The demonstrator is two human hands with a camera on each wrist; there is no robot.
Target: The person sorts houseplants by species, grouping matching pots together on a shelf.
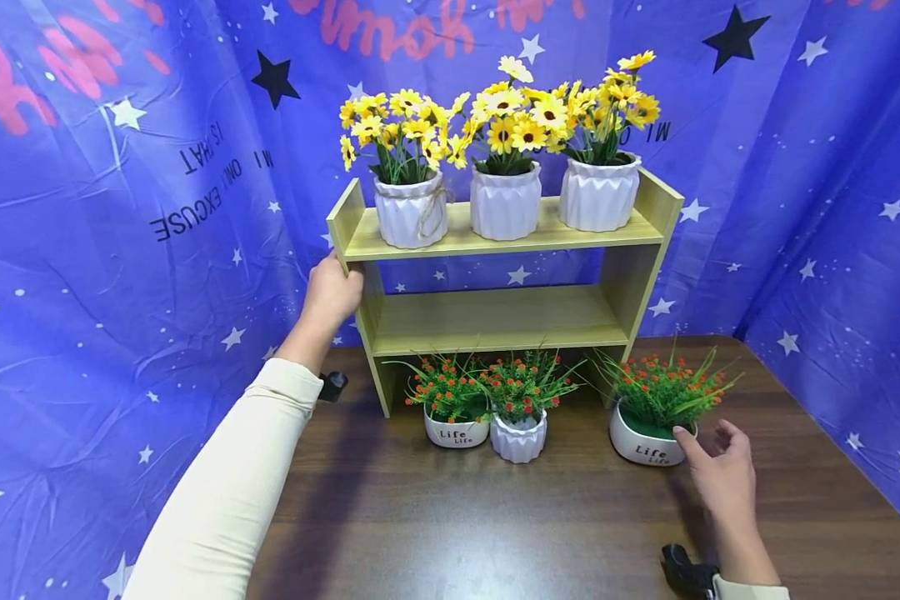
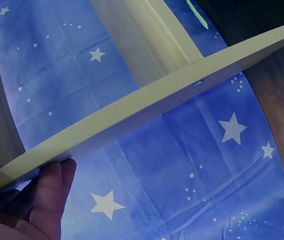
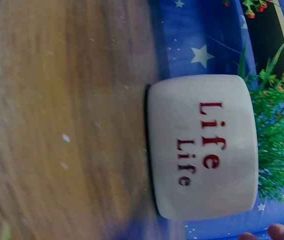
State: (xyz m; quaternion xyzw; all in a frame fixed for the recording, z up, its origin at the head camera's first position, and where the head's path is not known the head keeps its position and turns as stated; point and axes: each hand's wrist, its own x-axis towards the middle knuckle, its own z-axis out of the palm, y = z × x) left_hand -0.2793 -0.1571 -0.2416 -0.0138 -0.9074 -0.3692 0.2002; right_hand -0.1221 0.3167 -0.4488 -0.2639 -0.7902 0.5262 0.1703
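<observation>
Blue cloth (image 1: 157, 333) printed with stars and lettering hangs behind and to both sides of a brown wooden table (image 1: 435, 517). On the table stands a pale wooden shelf (image 1: 495, 321), with three white pots of yellow flowers (image 1: 506, 200) in a row on its top board. Just in front of the shelf's right side, an oval pot of red flowers (image 1: 637, 446) marked "Life" sits on the table. Toward the left, a second oval pot (image 1: 456, 432) and a smaller ridged pot (image 1: 519, 440), both with red flowers, sit side by side. The left hand (image 1: 333, 290) grasps the edge of the shelf's left side panel, near the top board. The right hand (image 1: 723, 479) is beside the right-hand oval pot, fingers loosely bent and not gripping it; whether the thumb touches the rim, I cannot tell.
</observation>
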